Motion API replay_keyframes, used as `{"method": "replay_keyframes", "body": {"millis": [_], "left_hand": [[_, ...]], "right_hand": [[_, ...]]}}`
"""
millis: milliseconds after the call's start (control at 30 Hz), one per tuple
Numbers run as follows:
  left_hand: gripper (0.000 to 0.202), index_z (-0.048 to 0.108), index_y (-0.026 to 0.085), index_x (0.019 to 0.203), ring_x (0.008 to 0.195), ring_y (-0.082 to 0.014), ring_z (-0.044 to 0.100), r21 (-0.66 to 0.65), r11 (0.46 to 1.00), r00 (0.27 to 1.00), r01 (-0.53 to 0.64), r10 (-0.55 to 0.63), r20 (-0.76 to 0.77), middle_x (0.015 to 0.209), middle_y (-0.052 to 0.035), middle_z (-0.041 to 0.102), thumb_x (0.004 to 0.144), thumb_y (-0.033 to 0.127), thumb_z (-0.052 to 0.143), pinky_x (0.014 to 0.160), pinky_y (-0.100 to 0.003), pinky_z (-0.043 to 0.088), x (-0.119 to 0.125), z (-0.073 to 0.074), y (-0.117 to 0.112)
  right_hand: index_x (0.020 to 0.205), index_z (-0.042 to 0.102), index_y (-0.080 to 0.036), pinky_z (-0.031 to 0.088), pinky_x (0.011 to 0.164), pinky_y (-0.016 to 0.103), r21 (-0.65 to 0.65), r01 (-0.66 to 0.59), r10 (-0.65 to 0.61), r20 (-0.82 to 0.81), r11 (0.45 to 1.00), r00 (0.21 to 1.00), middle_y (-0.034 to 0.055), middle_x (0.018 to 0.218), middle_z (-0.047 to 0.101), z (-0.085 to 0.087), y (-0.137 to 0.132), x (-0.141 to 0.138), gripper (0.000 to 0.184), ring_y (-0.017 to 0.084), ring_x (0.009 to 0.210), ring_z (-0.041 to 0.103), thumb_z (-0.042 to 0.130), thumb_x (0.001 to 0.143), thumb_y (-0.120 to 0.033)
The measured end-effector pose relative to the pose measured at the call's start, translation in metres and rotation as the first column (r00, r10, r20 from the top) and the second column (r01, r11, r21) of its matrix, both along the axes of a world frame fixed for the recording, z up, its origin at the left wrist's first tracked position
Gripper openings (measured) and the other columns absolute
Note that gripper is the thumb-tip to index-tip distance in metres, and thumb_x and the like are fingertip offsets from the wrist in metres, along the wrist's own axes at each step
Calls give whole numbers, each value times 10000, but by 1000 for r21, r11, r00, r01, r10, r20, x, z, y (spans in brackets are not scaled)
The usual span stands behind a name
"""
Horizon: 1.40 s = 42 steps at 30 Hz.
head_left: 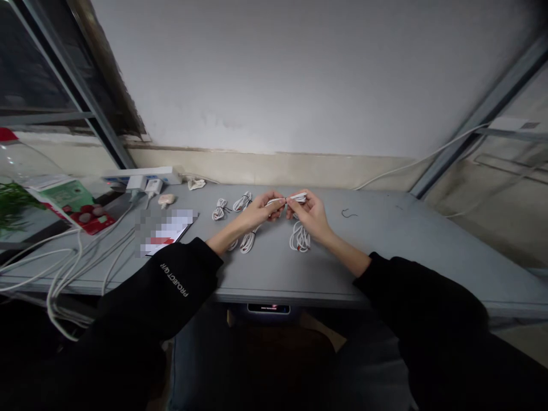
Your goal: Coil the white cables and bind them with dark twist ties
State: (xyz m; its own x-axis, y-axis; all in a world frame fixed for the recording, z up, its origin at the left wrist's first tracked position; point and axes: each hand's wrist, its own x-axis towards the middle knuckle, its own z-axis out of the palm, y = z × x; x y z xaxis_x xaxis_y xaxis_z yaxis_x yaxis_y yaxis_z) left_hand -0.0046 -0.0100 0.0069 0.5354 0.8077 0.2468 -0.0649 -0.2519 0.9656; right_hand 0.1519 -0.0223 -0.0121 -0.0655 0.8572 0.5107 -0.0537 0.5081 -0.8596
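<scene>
Both hands grip one folded bundle of white cable (298,197) above the grey table. My left hand (264,209) pinches its left part, and my right hand (309,212) pinches its right part, thumbs close together. A dark tie shows around the bundle's middle, between the thumbs. Below my right hand lies a loosely coiled white cable (300,237) with reddish ends. Under my left wrist lies another coiled cable (247,242), and beyond it are two tied cable bundles (220,209), (242,201). Some of the coils are partly covered by my left forearm.
A short dark tie (349,214) lies right of my hands. To the left are a phone (170,231), a white power strip (166,174) with chargers, a white plug (166,200) and a green-and-red box (75,202). Loose white cords (64,274) hang over the table's left front edge.
</scene>
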Motion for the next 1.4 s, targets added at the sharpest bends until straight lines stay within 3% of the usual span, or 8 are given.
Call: {"method": "replay_keyframes", "body": {"millis": [267, 633, 967, 1200, 1300, 1400], "left_hand": [[228, 518, 179, 838, 537, -89, 418, 168, 980, 992, -108, 116, -42, 595, 31, 501, 884, 392, 585, 539, -234, 336, 1, 2, -6], [132, 501, 182, 856, 648, -122, 489, 372, 901, 965, -221, 258, -54, 701, 10, 562, 917, 296, 525, 634, -260, 369, 6, -5, -8], [98, 507, 184, 909, 665, -134, 533, 634, 717, 897, -290, 435, -82, 746, -12, 600, 935, 277, 493, 656, -272, 398, 5, -11, -7], [100, 484, 205, 921, 720, -151, 571, 755, 607, 864, -247, 490, -112, 816, -38, 630, 953, 290, 443, 716, -297, 438, 2, -18, -1], [97, 483, 210, 929, 745, -159, 570, 748, 619, 865, -239, 486, -125, 831, -44, 632, 950, 297, 444, 730, -307, 439, 1, -16, 0], [121, 491, 200, 921, 751, -150, 554, 651, 719, 888, -244, 436, -148, 817, -35, 627, 935, 316, 458, 725, -291, 433, 1, -11, 0]], "right_hand": [[839, 509, -254, 507, 597, 335, -8, -6, 6, 7, 1000, 1000, -44, 617, 546, 0, 0, 0, 501, 128, 517, 529, 696, 686, -692], [845, 513, -249, 501, 604, 321, 0, 14, -14, -43, 1000, 999, -44, 641, 554, -3, -2, -4, 464, 124, 531, 534, 704, 710, -649], [841, 529, -227, 493, 592, 292, 4, -13, 13, -78, 1000, 997, -47, 643, 566, -3, -1, -5, 420, 105, 530, 544, 712, 740, -592], [842, 546, -221, 504, 574, 279, -9, -34, 33, -100, 999, 994, -49, 646, 583, -7, 3, -6, 441, 97, 516, 548, 732, 713, -600], [869, 542, -228, 507, 583, 287, -8, -57, 56, -83, 998, 995, -42, 673, 595, -6, 6, -3, 437, 105, 535, 560, 725, 723, -596], [886, 543, -234, 498, 588, 281, -41, -144, 142, -53, 989, 989, -39, 691, 602, -5, 15, 5, 432, 111, 564, 576, 749, 708, -569]]}}
